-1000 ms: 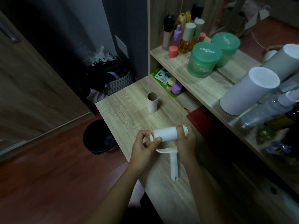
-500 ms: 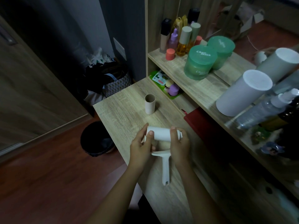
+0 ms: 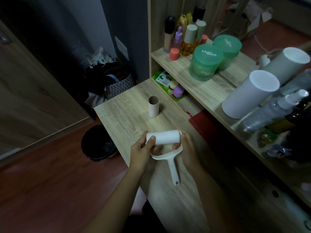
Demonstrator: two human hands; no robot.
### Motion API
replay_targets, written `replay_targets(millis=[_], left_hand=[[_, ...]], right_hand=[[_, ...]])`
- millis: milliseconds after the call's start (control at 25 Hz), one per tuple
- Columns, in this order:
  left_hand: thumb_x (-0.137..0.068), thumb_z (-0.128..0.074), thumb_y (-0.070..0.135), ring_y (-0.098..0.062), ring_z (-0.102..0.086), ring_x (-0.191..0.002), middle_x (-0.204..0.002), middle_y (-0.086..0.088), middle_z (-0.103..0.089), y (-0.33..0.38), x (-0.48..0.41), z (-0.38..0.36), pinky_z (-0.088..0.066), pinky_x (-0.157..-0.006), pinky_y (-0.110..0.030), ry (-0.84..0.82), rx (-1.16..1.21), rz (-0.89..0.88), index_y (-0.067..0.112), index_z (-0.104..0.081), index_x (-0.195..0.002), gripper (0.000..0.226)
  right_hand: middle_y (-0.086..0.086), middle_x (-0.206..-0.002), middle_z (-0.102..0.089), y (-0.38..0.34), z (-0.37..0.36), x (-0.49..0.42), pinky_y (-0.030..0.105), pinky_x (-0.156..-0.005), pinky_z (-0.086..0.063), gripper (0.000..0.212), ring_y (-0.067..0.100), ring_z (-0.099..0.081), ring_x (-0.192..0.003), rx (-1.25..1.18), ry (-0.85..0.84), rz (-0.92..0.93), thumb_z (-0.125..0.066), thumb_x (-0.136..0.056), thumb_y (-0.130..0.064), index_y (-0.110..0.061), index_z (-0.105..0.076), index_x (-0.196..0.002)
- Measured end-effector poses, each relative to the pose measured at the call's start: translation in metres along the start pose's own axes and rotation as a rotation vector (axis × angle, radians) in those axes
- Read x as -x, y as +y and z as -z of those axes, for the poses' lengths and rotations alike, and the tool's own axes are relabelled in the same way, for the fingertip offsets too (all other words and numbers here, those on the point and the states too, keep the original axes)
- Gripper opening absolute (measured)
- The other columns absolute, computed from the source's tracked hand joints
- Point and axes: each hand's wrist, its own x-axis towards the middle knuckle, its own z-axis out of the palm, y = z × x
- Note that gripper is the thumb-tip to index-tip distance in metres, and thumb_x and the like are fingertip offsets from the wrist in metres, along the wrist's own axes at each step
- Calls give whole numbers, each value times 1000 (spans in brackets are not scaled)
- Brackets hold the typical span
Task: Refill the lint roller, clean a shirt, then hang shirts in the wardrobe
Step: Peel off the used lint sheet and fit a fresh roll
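Observation:
A white refill roll (image 3: 164, 137) lies sideways between my hands above the wooden table (image 3: 127, 113). My left hand (image 3: 142, 148) grips the roll's left end, thumb on top. My right hand (image 3: 186, 145) holds the right end of the roll and the white lint roller frame (image 3: 170, 157), whose handle points down toward me. An empty brown cardboard core (image 3: 153, 108) stands upright on the table beyond. No shirt is in view.
A black waste bin (image 3: 97, 142) stands on the floor left of the table. Bags (image 3: 111, 78) are piled by the wall. The shelf on the right carries green jars (image 3: 206, 62), bottles (image 3: 188, 40) and white cylinders (image 3: 250, 95). A red item (image 3: 210, 126) lies under the shelf.
The roll has slid further onto the frame between my hands. My left thumb has moved onto the roll's left end. The camera has shifted slightly.

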Motion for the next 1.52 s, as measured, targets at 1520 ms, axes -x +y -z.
replay_targets(millis=[1520], left_hand=[[-87,-61,13,-17,-63,-79,-97,-8,-65,-9,-16,18,-51,-77,-30,251,246,61,5,-57,-126,40]], right_hand=[[5,-130,-55,42,14,-15,40,-96,-44,42,21,-50,-118,849,54,169,-29,-97,-34,-21,-50,-130]])
